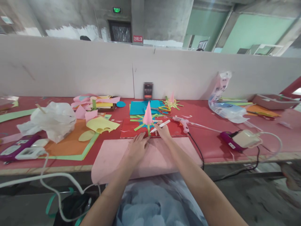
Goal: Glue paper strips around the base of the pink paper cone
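Observation:
My right hand (164, 130) grips a white pen (162, 123) slantwise, its lower end by a green paper strip (149, 130). My left hand (138, 146) lies with its fingers extended at the near edge of a red sheet (127, 128), close to the strip's end. In front of both hands, a pink paper cone (148, 115) stands upright on a blue shape with green strips radiating around it. Beneath my hands and forearms is a pink padded sheet (110, 157). The pen's tip is too small to make out.
Right of the cone lies a pink glue gun (182, 123) with a black cord. Behind are blue sheets (136, 108), yellow-handled scissors (164, 109) and a second cone (172, 98). Crumpled white plastic (55, 119) and coloured paper lie left; purple power strips (229, 141) flank the workspace.

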`<state>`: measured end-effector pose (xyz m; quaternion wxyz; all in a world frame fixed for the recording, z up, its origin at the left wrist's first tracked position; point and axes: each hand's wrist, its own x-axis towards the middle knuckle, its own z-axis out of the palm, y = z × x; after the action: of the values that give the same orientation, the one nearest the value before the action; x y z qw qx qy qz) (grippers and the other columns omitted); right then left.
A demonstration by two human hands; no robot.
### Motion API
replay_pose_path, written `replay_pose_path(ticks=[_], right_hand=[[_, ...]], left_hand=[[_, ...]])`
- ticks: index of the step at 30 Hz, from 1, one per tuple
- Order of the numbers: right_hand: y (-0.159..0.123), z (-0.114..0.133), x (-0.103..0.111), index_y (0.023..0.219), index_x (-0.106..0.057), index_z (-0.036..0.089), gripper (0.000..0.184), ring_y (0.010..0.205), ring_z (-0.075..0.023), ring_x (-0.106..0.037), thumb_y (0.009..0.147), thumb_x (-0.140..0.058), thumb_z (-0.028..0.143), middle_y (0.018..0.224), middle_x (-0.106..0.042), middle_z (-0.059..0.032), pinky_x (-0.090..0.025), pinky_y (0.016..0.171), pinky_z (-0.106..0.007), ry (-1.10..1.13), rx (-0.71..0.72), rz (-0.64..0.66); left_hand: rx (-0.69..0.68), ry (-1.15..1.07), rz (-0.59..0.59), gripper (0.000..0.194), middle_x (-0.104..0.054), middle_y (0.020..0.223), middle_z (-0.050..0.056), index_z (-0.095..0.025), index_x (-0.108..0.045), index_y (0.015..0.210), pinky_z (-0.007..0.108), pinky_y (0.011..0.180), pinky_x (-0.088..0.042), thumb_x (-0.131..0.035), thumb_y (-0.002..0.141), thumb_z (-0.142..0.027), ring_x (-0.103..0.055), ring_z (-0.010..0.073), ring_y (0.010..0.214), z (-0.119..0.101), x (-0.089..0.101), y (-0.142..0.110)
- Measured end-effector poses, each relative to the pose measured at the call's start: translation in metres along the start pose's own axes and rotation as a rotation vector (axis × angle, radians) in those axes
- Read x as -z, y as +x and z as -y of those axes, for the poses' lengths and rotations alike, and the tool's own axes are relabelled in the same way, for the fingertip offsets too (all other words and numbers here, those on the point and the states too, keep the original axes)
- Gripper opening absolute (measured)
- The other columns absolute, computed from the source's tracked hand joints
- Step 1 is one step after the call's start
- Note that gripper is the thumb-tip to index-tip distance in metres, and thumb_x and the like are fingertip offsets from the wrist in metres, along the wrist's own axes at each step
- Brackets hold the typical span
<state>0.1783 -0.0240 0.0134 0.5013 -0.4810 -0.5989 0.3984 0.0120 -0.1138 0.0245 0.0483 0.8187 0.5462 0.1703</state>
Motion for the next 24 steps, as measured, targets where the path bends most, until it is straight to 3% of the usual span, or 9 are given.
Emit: replay_pose_path(ticks=[10, 24], right_hand=[[-0.0013, 0.0012, 0.0007, 0.057, -0.040, 0.022, 0.030, 0.034, -0.0098, -0.042, 0.079, -0.053, 0.037, 0.036, -0.051, 0.0047, -0.028, 0.039, -0.021, -0.045, -0.026, -0.013], [0.0010, -0.0019, 0.0009, 0.057, -0.038, 0.022, 0.032, 0.033, -0.0101, -0.043, 0.075, -0.056, 0.041, 0.035, -0.050, 0.0045, -0.031, 0.040, -0.021, 0.005, -0.018, 0.006]], left_hand=[[-0.001, 0.008, -0.001, 0.039, -0.044, 0.143, 0.009, -0.022, -0.056, 0.127, 0.042, 0.110, -0.030, -0.041, 0.091, -0.023, -0.041, 0.0239, 0.131, -0.0002, -0.0010, 0.0004], [-0.007, 0.001, -0.002, 0.039, -0.043, 0.143, 0.010, -0.021, -0.055, 0.128, 0.041, 0.112, -0.028, -0.041, 0.092, -0.023, -0.039, 0.0231, 0.132, 0.0037, -0.0054, 0.0007]])
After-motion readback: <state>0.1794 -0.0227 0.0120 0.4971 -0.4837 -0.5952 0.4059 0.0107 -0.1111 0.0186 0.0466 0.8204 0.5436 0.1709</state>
